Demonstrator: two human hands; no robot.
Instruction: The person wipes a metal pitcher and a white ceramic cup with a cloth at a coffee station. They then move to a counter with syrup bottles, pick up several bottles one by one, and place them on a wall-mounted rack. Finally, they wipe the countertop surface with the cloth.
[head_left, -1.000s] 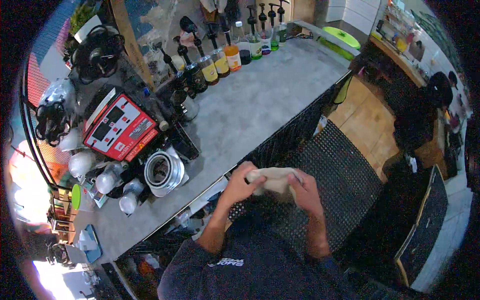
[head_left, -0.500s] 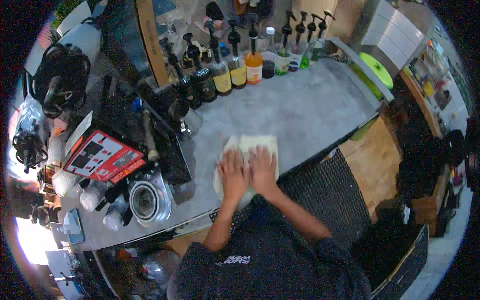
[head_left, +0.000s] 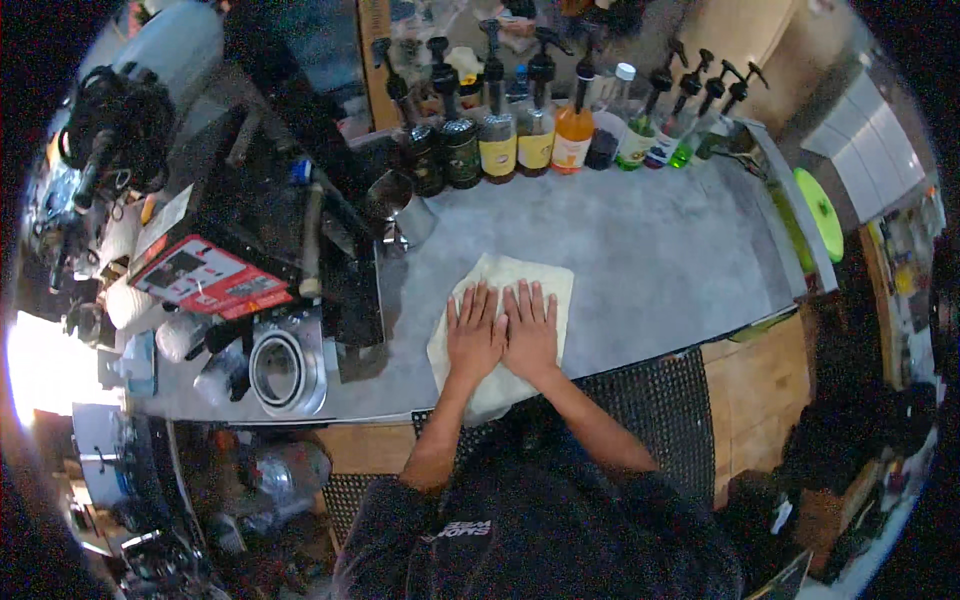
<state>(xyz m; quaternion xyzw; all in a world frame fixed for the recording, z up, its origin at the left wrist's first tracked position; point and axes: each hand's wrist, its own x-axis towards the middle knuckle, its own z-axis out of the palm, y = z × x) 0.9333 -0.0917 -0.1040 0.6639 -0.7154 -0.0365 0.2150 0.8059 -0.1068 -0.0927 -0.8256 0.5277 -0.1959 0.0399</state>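
A pale cream cloth (head_left: 500,271) lies spread on the grey countertop (head_left: 650,260), close to its front edge. My left hand (head_left: 474,335) presses flat on the cloth, fingers stretched away from me. Beside it, my right hand (head_left: 530,335) also lies flat on the cloth with its fingers apart. The thumbs come close together at the middle. Neither hand grips anything. Some of the cloth hangs at or near the counter's front edge, between my forearms.
Several pump bottles (head_left: 572,138) of syrup line the back. A metal pitcher (head_left: 405,212) stands left of the cloth. Further left are a black and red machine (head_left: 215,277) and a round metal cup (head_left: 279,371). A green lid (head_left: 820,215) leans at the right end.
My view has turned, so the counter and bottles appear shifted right. Both hands stay flat on the cloth, whose far edge now lies at a slant.
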